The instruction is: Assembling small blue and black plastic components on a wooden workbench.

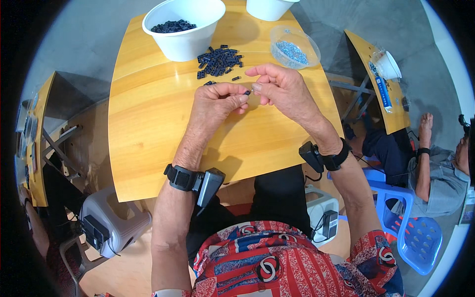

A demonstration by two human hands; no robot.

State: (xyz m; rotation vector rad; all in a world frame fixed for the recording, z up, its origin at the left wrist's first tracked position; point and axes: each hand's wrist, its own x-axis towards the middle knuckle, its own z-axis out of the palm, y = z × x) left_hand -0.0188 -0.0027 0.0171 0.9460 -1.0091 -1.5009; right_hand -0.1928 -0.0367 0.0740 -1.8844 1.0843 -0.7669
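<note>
My left hand (215, 102) is closed, with a small black plastic part (247, 92) pinched between thumb and forefinger. Just to its right, my right hand (284, 92) is closed too, its thumb and a finger on a tiny silvery metal piece (253, 90), perhaps a screw, at the end of the black part. The right forefinger stretches out above. Beyond the hands lies a pile of similar black parts (220, 60) on the wooden table (158, 123). One loose black part (236, 78) sits apart from the pile, close to the fingertips.
A white tub (185, 42) holding many black parts stands at the far left. At the far right is a clear bowl (309, 52) of silvery metal pieces (291, 52), with another white tub (269, 7) behind. People sit at side tables; a blue chair (420, 242) is at right.
</note>
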